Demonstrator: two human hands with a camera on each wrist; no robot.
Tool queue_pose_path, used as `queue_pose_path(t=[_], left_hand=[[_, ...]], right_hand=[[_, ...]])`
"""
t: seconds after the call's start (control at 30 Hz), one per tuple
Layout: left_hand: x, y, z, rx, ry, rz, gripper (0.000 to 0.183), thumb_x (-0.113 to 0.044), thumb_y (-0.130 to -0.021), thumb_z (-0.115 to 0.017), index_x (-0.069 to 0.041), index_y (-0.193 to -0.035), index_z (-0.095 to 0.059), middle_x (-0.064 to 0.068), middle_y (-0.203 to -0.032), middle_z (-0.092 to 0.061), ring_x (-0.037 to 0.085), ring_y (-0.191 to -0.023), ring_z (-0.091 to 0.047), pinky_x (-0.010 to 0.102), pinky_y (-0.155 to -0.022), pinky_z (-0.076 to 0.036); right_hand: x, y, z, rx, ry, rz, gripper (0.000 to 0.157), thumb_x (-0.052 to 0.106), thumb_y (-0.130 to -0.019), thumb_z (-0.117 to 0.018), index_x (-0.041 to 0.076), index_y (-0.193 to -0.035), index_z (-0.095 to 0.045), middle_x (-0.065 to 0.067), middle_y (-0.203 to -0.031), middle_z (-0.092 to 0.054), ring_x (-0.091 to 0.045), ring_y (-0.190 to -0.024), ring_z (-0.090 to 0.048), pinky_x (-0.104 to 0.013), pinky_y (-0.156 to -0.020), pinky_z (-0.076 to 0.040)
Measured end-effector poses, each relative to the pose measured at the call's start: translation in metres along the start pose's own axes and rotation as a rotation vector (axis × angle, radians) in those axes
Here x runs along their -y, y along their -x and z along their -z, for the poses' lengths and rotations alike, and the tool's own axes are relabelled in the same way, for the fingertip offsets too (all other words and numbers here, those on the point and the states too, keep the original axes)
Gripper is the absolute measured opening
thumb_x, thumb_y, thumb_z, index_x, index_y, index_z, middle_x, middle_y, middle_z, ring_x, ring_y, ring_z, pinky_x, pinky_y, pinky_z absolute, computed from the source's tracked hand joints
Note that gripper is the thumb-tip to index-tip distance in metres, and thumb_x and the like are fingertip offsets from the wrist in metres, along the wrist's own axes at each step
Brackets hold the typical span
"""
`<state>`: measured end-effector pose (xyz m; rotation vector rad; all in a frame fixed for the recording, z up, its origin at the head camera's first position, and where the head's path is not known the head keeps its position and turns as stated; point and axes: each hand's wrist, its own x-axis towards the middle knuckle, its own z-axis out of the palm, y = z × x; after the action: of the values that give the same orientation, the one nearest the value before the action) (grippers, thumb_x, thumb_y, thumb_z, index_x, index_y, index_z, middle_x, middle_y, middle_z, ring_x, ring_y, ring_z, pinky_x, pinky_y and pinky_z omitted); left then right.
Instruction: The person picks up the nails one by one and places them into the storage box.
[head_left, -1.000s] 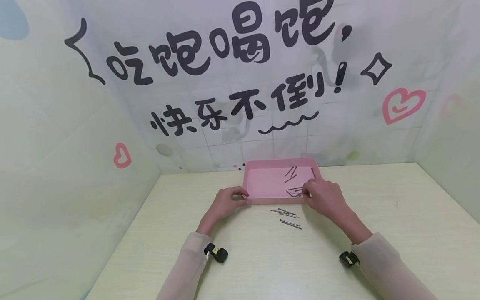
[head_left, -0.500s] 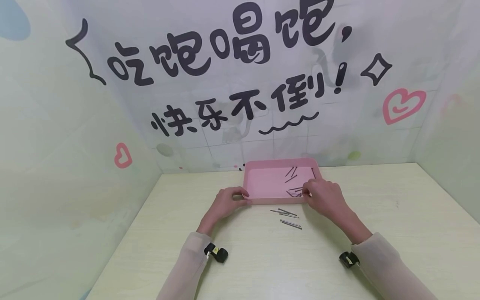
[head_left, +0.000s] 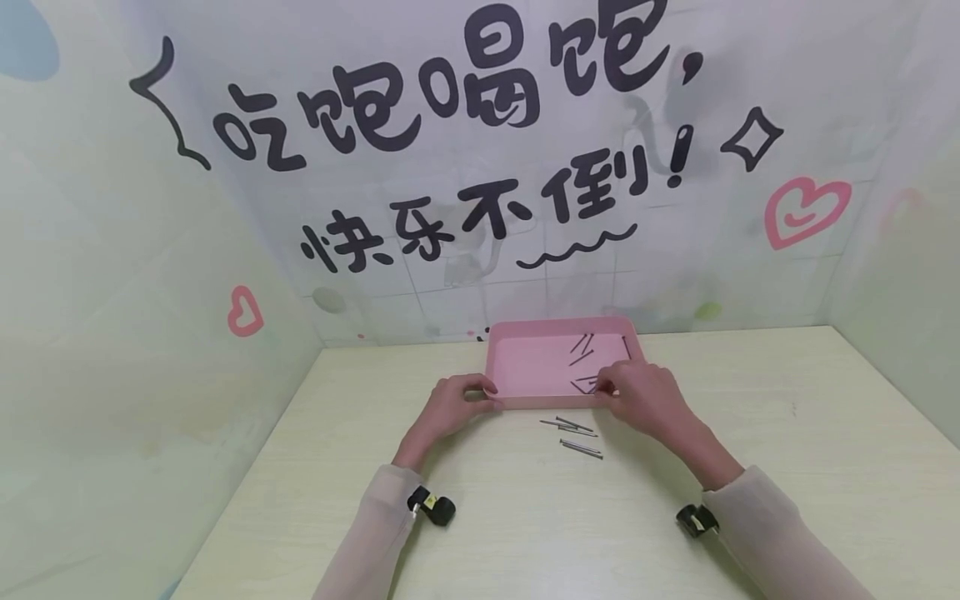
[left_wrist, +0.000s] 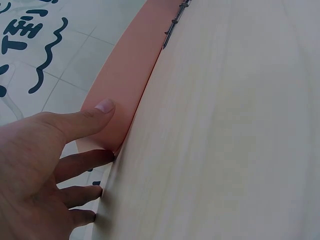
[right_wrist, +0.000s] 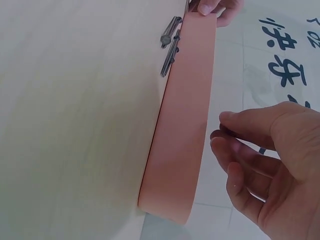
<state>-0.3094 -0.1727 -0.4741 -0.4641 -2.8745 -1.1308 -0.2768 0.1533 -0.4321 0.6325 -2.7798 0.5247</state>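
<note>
A shallow pink tray (head_left: 536, 358) stands against the back wall, with several dark nails (head_left: 581, 357) inside, mostly towards its right. At the tray's front left corner is my left hand (head_left: 453, 406). In the left wrist view its thumb (left_wrist: 102, 112) lies on the front wall while the fingers bend round the corner. My right hand (head_left: 645, 396) is over the front right of the tray, thumb and forefinger pinched around a nail (right_wrist: 227, 131), of which only a dark bit shows. The hand partly covers the nails there.
Several loose nails (head_left: 573, 427) lie on the pale table (head_left: 510, 517) just in front of the tray. A printed sheet (head_left: 427, 183) with black lettering and pink hearts hangs behind, and light side walls close in both sides.
My right hand has shifted slightly left over the tray, covering more of the nails at the front. The left hand, the tray and the nails on the table have stayed put.
</note>
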Motion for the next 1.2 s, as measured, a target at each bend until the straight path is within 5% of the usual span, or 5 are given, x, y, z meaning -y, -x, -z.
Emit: queue_pose_path(t=[0.37, 0.53, 0.73, 1.2], left_hand=[[0.001, 0.000, 0.000, -0.005, 0.000, 0.001, 0.017, -0.031, -0.089, -0.082, -0.026, -0.104, -0.077, -0.005, -0.114, -0.078, 0.025, -0.126, -0.065, 0.054, -0.114, -0.044], [0.001, 0.000, 0.000, -0.007, 0.001, -0.008, 0.018, -0.031, -0.089, -0.082, -0.024, -0.105, -0.077, -0.006, -0.113, -0.078, 0.025, -0.125, -0.066, 0.054, -0.114, -0.044], [0.001, 0.000, 0.000, -0.007, 0.003, -0.015, 0.017, -0.029, -0.089, -0.082, -0.023, -0.105, -0.077, -0.005, -0.112, -0.078, 0.024, -0.124, -0.066, 0.053, -0.114, -0.045], [0.001, 0.000, 0.000, -0.004, -0.002, -0.015, 0.018, -0.028, -0.089, -0.082, -0.023, -0.106, -0.077, -0.005, -0.112, -0.078, 0.025, -0.124, -0.066, 0.053, -0.114, -0.044]], right_hand=[[0.008, 0.002, -0.003, 0.155, -0.023, 0.035, 0.003, 0.018, -0.090, -0.079, 0.017, -0.086, -0.078, 0.009, -0.073, -0.065, -0.009, -0.068, -0.052, -0.025, -0.059, -0.041], [0.011, 0.004, -0.004, 0.231, -0.037, 0.085, 0.005, 0.018, -0.088, -0.082, 0.016, -0.088, -0.078, 0.011, -0.074, -0.066, -0.006, -0.070, -0.054, -0.026, -0.066, -0.047], [0.013, 0.007, -0.009, 0.341, -0.082, 0.044, 0.005, 0.015, -0.086, -0.080, 0.018, -0.088, -0.077, 0.011, -0.075, -0.066, -0.007, -0.070, -0.055, -0.028, -0.067, -0.049], [0.017, 0.010, -0.012, 0.330, -0.023, 0.071, 0.016, 0.010, -0.084, -0.081, 0.020, -0.074, -0.073, 0.012, -0.067, -0.061, -0.008, -0.063, -0.051, -0.025, -0.059, -0.042]])
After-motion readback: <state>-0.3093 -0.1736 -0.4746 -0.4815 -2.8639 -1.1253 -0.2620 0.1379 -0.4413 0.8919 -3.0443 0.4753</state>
